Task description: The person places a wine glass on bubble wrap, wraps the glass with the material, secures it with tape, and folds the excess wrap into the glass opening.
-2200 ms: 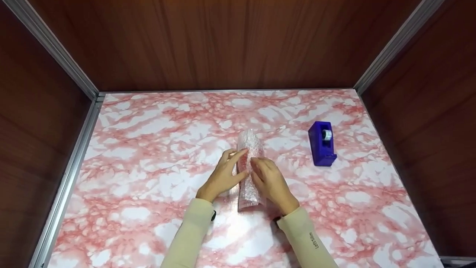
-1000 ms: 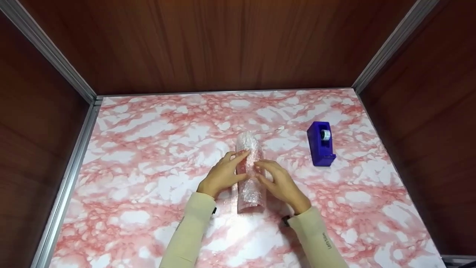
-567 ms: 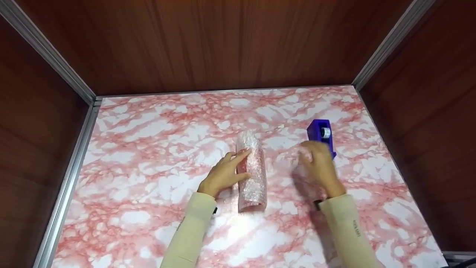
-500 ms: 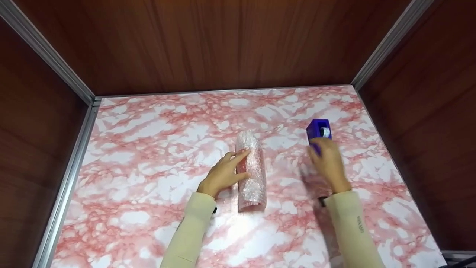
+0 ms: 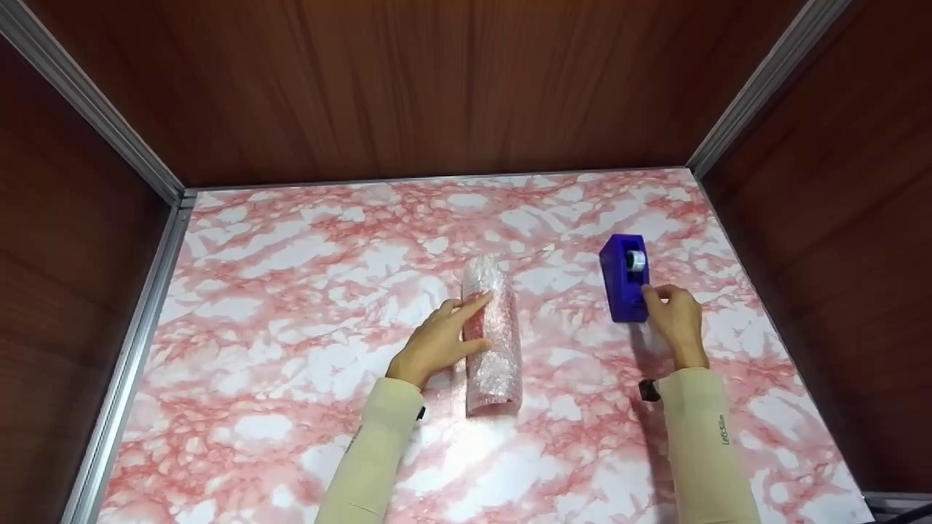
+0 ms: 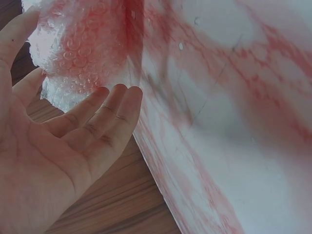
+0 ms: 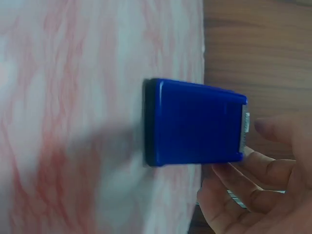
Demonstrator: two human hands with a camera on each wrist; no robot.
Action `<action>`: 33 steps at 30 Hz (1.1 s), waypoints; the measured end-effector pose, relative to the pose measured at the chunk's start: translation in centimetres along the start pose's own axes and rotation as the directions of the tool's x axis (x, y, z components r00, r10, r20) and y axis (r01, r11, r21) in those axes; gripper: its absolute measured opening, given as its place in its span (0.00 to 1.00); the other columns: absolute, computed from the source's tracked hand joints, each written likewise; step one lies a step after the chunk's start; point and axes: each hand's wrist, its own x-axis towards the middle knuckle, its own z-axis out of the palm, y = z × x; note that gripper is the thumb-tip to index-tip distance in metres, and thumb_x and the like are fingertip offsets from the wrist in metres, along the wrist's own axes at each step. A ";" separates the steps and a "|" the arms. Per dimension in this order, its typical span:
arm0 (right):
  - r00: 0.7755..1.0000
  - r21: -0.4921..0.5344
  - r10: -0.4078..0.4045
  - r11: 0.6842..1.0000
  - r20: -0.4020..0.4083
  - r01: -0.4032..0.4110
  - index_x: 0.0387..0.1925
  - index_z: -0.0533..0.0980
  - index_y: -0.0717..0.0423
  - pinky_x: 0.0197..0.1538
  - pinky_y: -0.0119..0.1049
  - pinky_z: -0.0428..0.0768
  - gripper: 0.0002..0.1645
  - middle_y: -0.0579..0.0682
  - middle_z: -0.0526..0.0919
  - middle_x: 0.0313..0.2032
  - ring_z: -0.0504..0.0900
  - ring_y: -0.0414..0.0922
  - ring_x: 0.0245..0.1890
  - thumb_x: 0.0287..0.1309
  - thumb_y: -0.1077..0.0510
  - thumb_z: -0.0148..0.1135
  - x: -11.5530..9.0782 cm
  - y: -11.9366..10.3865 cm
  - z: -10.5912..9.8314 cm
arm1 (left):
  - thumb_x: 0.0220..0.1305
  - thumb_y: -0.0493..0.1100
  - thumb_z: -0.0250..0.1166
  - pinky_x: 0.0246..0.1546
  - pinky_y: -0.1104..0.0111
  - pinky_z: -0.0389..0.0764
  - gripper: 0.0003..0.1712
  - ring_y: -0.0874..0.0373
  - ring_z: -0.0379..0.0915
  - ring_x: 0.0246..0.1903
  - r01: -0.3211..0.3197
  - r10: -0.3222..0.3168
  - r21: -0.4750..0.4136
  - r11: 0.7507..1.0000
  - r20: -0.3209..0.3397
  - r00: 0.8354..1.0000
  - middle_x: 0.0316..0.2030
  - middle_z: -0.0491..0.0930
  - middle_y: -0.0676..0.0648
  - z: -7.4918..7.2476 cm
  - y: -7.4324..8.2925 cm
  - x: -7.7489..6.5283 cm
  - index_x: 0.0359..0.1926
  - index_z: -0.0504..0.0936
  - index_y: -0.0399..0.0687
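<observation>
The left hand (image 5: pixel 431 343), fingers outstretched, likely steadies the clear bubble-wrap cylinder (image 5: pixel 498 367) against rolling; the right hand (image 5: pixel 676 320), grip unclear, meets the purple plastic tape dispenser (image 5: pixel 619 295).

bubble wrap (image 5: pixel 498 372) is glossy, bumpy plastic, the tape dispenser (image 5: pixel 619 291) smooth plastic, the back panel (image 5: pixel 437 87) wood-grained.

"Head cam?"
"High, facing forward and down over most of the table (image 5: pixel 291 407)."
"Wrists?"
"Both close, tilted. Left looks past the left hand (image 6: pixel 56 146) at bubble wrap (image 6: pixel 85 48); right, at the tape dispenser's (image 7: pixel 197 124) end."
"Overlap?"
"Head shares the wrap with left, dispenser with right."
</observation>
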 end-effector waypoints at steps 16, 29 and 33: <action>0.971 0.289 0.237 0.929 0.014 -0.231 0.35 0.74 0.63 0.23 0.32 0.75 0.18 0.55 0.77 0.31 0.73 0.40 0.18 0.71 0.51 0.50 0.6 -1.1 0.6 | 0.63 0.63 0.67 0.62 0.45 0.67 0.47 0.41 0.61 0.67 0.001 -0.001 -0.028 1.000 -0.003 1.000 0.71 0.60 0.41 0.2 -0.2 -0.2 0.77 0.53 0.81; 0.916 0.744 0.383 0.577 0.115 -0.335 0.42 0.69 0.73 0.29 0.28 0.81 0.15 0.55 0.71 0.50 0.76 0.39 0.24 0.73 0.60 0.49 0.4 -1.3 1.3 | 0.63 0.64 0.65 0.61 0.43 0.68 0.47 0.40 0.59 0.68 -0.014 0.014 -0.054 0.998 0.005 1.000 0.73 0.58 0.42 0.4 -0.4 -0.3 0.77 0.50 0.82; 0.907 0.834 0.406 0.460 0.108 -0.305 0.37 0.68 0.73 0.31 0.29 0.81 0.12 0.59 0.70 0.57 0.76 0.40 0.25 0.73 0.64 0.48 0.1 -0.7 1.8 | 0.63 0.65 0.65 0.61 0.43 0.68 0.47 0.40 0.60 0.68 -0.018 0.018 -0.058 0.998 0.004 1.000 0.72 0.58 0.42 0.4 -0.4 -0.3 0.77 0.50 0.82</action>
